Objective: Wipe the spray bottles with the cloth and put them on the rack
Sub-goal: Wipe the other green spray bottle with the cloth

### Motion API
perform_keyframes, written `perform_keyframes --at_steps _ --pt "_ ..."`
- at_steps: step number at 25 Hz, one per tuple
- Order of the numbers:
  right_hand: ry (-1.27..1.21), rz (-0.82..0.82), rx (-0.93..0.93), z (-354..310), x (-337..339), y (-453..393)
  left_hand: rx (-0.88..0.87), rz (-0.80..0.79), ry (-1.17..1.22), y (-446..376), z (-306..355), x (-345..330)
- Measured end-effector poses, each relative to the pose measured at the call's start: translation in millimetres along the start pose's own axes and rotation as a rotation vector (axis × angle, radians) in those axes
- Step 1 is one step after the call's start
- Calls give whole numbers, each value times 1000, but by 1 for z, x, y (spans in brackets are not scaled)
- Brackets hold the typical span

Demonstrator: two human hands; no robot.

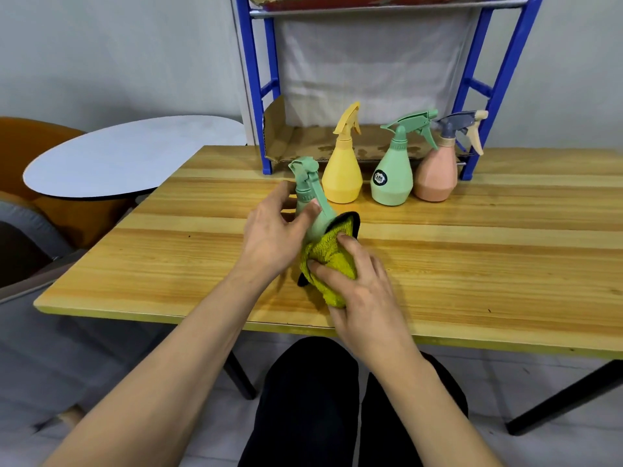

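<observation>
Four spray bottles on the wooden table [472,251]: your left hand [269,235] grips the tilted green bottle [312,203] by its neck, right hand [364,281] clasps the soft yellow cloth [332,254] round its base; light, smooth plastic, likely slippery.

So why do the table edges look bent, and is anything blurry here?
Head view: the wide-angle lens bows the wooden table edges and blue rack posts; soft, even lighting, faint shadows; left hand and right hand on the cloth look slightly smeared, while the standing bottles stay fairly sharp.
</observation>
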State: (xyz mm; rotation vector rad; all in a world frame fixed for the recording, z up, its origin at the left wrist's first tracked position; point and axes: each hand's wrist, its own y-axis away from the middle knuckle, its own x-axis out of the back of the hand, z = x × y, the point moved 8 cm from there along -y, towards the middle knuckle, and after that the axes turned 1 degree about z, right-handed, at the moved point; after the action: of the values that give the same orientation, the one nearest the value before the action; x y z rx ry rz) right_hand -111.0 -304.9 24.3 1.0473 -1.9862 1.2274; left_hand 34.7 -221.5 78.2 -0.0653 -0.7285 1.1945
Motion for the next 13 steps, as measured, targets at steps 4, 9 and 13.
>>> perform_keyframes --at_steps 4,9,13 --pt "115 -7 -114 -5 -2 -12 17 -2 -70 -2 1 7" --pt "195 -43 -190 -3 1 -24 58 67 -129 -7 -4 28" --pt "110 -154 -224 2 4 -25 39 202 -240 -10 -9 46"
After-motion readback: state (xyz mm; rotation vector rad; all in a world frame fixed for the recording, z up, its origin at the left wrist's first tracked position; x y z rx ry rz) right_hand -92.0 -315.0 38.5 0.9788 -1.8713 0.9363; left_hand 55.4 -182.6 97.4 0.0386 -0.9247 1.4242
